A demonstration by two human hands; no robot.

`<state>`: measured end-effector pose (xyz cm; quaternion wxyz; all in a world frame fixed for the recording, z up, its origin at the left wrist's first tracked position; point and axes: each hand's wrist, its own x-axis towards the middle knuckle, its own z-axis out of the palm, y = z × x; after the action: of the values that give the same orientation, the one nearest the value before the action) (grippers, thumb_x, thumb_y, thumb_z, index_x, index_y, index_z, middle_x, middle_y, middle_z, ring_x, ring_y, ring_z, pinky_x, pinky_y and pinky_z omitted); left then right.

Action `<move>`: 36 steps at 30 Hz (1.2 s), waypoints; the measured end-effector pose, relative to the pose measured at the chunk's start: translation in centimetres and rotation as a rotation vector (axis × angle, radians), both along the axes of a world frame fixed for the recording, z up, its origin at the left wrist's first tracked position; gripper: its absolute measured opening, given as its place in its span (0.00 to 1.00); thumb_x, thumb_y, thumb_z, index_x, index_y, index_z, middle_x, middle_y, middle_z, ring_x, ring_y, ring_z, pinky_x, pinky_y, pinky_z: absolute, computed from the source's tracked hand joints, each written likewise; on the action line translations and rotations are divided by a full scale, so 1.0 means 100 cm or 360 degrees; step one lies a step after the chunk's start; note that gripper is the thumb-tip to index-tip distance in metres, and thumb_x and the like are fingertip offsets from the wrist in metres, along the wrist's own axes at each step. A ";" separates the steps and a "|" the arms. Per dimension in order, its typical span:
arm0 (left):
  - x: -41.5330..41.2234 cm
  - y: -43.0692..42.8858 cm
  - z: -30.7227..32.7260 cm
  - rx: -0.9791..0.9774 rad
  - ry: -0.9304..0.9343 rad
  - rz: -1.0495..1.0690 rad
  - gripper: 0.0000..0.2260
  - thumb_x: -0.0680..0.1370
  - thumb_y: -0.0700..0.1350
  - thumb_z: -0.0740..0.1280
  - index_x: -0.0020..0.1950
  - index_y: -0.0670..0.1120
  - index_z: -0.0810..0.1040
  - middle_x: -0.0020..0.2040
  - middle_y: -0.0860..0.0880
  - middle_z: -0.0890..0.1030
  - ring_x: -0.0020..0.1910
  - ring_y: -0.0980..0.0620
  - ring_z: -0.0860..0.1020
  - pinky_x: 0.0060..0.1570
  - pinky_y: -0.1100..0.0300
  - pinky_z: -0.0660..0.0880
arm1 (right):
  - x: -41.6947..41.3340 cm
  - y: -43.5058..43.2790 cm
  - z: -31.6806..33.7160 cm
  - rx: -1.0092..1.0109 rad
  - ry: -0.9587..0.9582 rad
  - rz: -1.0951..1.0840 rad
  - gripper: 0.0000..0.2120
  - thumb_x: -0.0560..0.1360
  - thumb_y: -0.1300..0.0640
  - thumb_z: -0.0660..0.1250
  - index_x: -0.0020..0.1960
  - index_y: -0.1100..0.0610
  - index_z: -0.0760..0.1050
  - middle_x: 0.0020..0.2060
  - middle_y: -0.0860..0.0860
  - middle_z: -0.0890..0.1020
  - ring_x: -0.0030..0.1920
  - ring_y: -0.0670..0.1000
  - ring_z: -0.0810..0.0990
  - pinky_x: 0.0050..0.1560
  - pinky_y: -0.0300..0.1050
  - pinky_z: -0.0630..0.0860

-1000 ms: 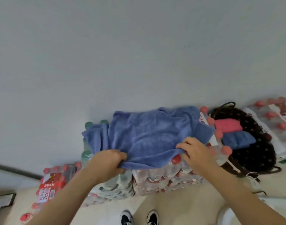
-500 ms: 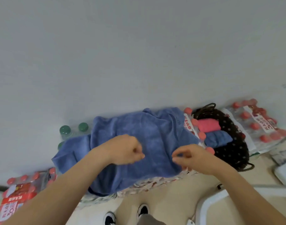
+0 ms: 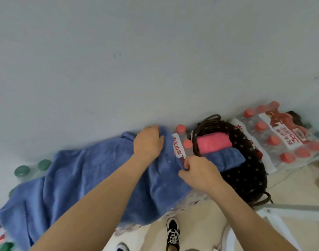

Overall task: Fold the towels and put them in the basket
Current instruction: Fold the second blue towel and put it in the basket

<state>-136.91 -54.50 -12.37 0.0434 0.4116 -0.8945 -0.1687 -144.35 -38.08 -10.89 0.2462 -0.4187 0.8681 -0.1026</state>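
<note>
A large blue towel (image 3: 79, 180) lies spread over packs of bottled water, against the wall. My left hand (image 3: 147, 142) grips its far right corner near the wall. My right hand (image 3: 196, 171) pinches the towel's near right edge. To the right stands a dark dotted basket (image 3: 245, 178) with a folded pink towel (image 3: 213, 144) and a folded blue towel (image 3: 225, 158) inside.
Shrink-wrapped packs of red-capped water bottles (image 3: 285, 142) lie right of the basket against the grey wall (image 3: 155, 60). Green-capped bottles (image 3: 22, 171) stand at the left. My shoes (image 3: 172, 232) are on the beige floor; a white frame (image 3: 289, 209) is at the lower right.
Both hands moved right along the blue towel, from its near edge to its right end. The left hand reached to the far corner; the view shifted left and down.
</note>
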 end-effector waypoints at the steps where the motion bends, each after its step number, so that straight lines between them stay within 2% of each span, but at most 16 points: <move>1: -0.004 0.003 -0.002 -0.0046 -0.0009 -0.0016 0.09 0.79 0.43 0.60 0.54 0.42 0.77 0.52 0.42 0.79 0.51 0.43 0.78 0.50 0.53 0.71 | -0.007 0.009 0.004 0.0073 -0.0016 0.0037 0.12 0.69 0.51 0.64 0.33 0.53 0.64 0.35 0.50 0.76 0.42 0.56 0.76 0.36 0.45 0.67; 4: -0.011 0.019 -0.007 0.0099 0.0430 -0.0170 0.04 0.76 0.39 0.64 0.46 0.43 0.79 0.45 0.44 0.80 0.47 0.47 0.77 0.48 0.59 0.69 | -0.029 0.040 0.007 0.0309 -0.0168 0.0140 0.14 0.67 0.53 0.65 0.29 0.55 0.62 0.27 0.48 0.70 0.34 0.51 0.73 0.31 0.44 0.66; 7: -0.023 0.045 -0.004 0.0345 0.0767 -0.0379 0.03 0.74 0.37 0.69 0.44 0.45 0.79 0.41 0.50 0.79 0.40 0.59 0.72 0.44 0.72 0.66 | -0.054 0.060 0.009 0.0597 -0.0492 0.0235 0.15 0.68 0.51 0.66 0.27 0.54 0.66 0.24 0.47 0.72 0.30 0.48 0.73 0.32 0.43 0.67; 8: -0.026 0.050 -0.004 0.0385 0.0782 -0.0441 0.04 0.74 0.38 0.69 0.47 0.45 0.80 0.41 0.52 0.78 0.39 0.60 0.71 0.44 0.73 0.66 | -0.062 0.063 0.011 0.0608 -0.0527 0.0217 0.17 0.69 0.48 0.67 0.27 0.54 0.66 0.24 0.47 0.72 0.29 0.48 0.72 0.32 0.44 0.67; 10: -0.030 0.053 -0.006 0.0386 0.0698 -0.0499 0.10 0.76 0.41 0.67 0.56 0.47 0.78 0.44 0.55 0.76 0.37 0.60 0.70 0.46 0.67 0.70 | -0.076 0.057 0.012 0.0357 -0.0489 0.0024 0.21 0.71 0.42 0.67 0.28 0.54 0.67 0.24 0.48 0.73 0.28 0.48 0.71 0.33 0.46 0.68; 13: -0.028 0.047 -0.012 0.0216 0.0457 -0.0315 0.16 0.77 0.46 0.65 0.65 0.50 0.73 0.49 0.52 0.75 0.44 0.53 0.75 0.48 0.55 0.74 | -0.093 0.025 0.002 -0.0166 -0.0442 -0.0329 0.17 0.75 0.43 0.64 0.37 0.55 0.74 0.34 0.49 0.81 0.39 0.50 0.79 0.44 0.49 0.75; 16: -0.027 0.044 -0.013 0.0108 0.0230 -0.0162 0.18 0.78 0.50 0.63 0.68 0.50 0.71 0.58 0.47 0.75 0.55 0.47 0.76 0.50 0.50 0.75 | -0.098 -0.015 -0.026 -0.0257 -0.0717 -0.0360 0.17 0.77 0.44 0.62 0.47 0.58 0.78 0.43 0.51 0.82 0.47 0.54 0.80 0.53 0.53 0.76; 18: -0.029 0.039 -0.013 0.0089 0.0128 -0.0111 0.18 0.79 0.51 0.61 0.69 0.50 0.70 0.62 0.47 0.75 0.59 0.46 0.75 0.53 0.50 0.75 | -0.100 -0.031 -0.041 -0.0294 -0.0833 -0.0482 0.19 0.76 0.44 0.64 0.55 0.59 0.76 0.51 0.50 0.80 0.53 0.52 0.78 0.57 0.51 0.75; 20: -0.035 0.031 -0.010 0.0073 0.0080 -0.0035 0.15 0.80 0.51 0.59 0.65 0.50 0.73 0.60 0.47 0.78 0.57 0.44 0.77 0.51 0.50 0.74 | -0.102 -0.038 -0.052 -0.0412 -0.0859 -0.0634 0.18 0.75 0.47 0.68 0.54 0.62 0.77 0.49 0.52 0.81 0.50 0.52 0.79 0.53 0.49 0.75; 22: -0.042 0.024 -0.006 0.0021 -0.0009 0.0018 0.12 0.80 0.53 0.59 0.59 0.49 0.75 0.54 0.46 0.81 0.52 0.43 0.79 0.46 0.51 0.75 | -0.103 -0.040 -0.056 -0.0527 -0.0973 -0.0747 0.16 0.74 0.52 0.70 0.46 0.66 0.79 0.40 0.54 0.80 0.42 0.50 0.77 0.44 0.46 0.74; 24: -0.047 0.020 -0.003 0.0059 -0.0075 0.0056 0.11 0.79 0.53 0.60 0.56 0.49 0.75 0.49 0.47 0.82 0.50 0.44 0.79 0.43 0.52 0.75 | -0.102 -0.041 -0.057 -0.0547 -0.1031 -0.0714 0.13 0.74 0.56 0.70 0.37 0.64 0.76 0.33 0.54 0.74 0.36 0.50 0.71 0.36 0.45 0.66; 26: -0.051 0.018 0.000 0.0131 -0.0088 0.0084 0.10 0.78 0.53 0.60 0.53 0.49 0.75 0.47 0.47 0.82 0.47 0.44 0.79 0.43 0.52 0.76 | -0.101 -0.043 -0.059 -0.0548 -0.1068 -0.0679 0.09 0.75 0.60 0.68 0.36 0.59 0.75 0.32 0.54 0.69 0.35 0.50 0.67 0.35 0.43 0.61; 28: -0.053 0.018 0.000 0.0116 -0.0107 0.0076 0.10 0.79 0.53 0.58 0.50 0.48 0.75 0.44 0.47 0.82 0.45 0.44 0.79 0.41 0.52 0.76 | -0.102 -0.046 -0.058 -0.0575 -0.1116 -0.0685 0.08 0.75 0.60 0.67 0.37 0.59 0.74 0.32 0.54 0.70 0.34 0.50 0.67 0.35 0.44 0.61; 31: -0.056 0.020 -0.004 0.0076 0.0082 0.0142 0.09 0.80 0.52 0.58 0.49 0.48 0.73 0.40 0.47 0.81 0.40 0.44 0.79 0.38 0.51 0.75 | -0.106 -0.051 -0.052 -0.0725 -0.1098 -0.0703 0.04 0.74 0.57 0.70 0.46 0.57 0.77 0.37 0.50 0.78 0.37 0.48 0.75 0.37 0.42 0.70; 34: -0.063 0.018 -0.004 0.0232 0.0500 0.0365 0.07 0.79 0.51 0.60 0.47 0.48 0.72 0.36 0.49 0.81 0.38 0.44 0.79 0.39 0.48 0.76 | -0.109 -0.059 -0.049 -0.0827 -0.0900 -0.0573 0.10 0.72 0.56 0.72 0.53 0.52 0.78 0.38 0.48 0.78 0.40 0.47 0.77 0.43 0.41 0.75; 36: -0.067 0.018 -0.008 0.0323 0.0606 0.0429 0.06 0.78 0.50 0.62 0.46 0.49 0.72 0.36 0.49 0.81 0.38 0.44 0.80 0.40 0.47 0.76 | -0.111 -0.067 -0.049 -0.0792 -0.0801 -0.0510 0.11 0.72 0.55 0.72 0.54 0.53 0.79 0.38 0.50 0.80 0.40 0.48 0.79 0.46 0.45 0.77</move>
<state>-143.59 -52.66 -13.19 0.1917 0.4902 -0.7858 -0.3249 -155.50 -44.79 -15.83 0.3232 -0.2864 0.7835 -0.4468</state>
